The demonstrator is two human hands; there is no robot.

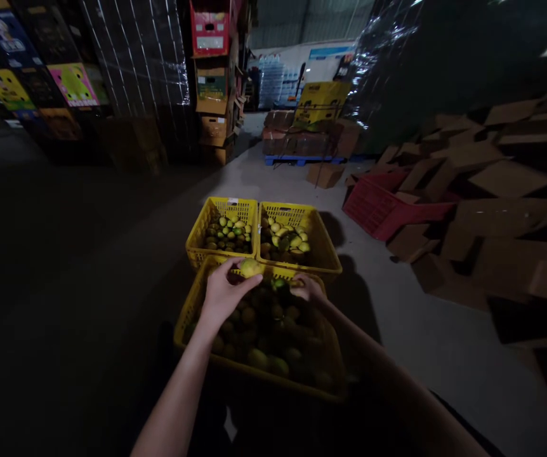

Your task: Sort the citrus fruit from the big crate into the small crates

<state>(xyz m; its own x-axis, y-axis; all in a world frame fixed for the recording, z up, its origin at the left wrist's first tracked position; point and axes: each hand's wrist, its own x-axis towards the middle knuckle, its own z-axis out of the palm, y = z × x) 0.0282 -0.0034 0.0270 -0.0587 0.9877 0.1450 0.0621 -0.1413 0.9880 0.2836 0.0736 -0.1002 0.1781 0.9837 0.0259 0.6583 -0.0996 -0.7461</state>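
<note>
My left hand (228, 289) is closed on a yellow-green lemon (250, 268), gripped between thumb and fingers above the far rim of the near yellow crate (185, 320). My right hand (309, 289) is over the right side of the same crate, its fingers curled; what they hold, if anything, is too dim to make out. Just left of those fingers is a green fruit (279, 284). More lemons (258, 358), yellow to green, lie in shadow in the near crate. Behind it, the left yellow crate (196, 235) and the right yellow crate (325, 244) stand side by side, each partly filled with lemons.
A red crate (375, 206) lies tilted against a heap of flattened cardboard boxes (502, 216) on the right. Stacked cartons (214, 89) rise at the back. A blue pallet (297, 160) bears boxes farther off, with a small carton (325, 174) before it.
</note>
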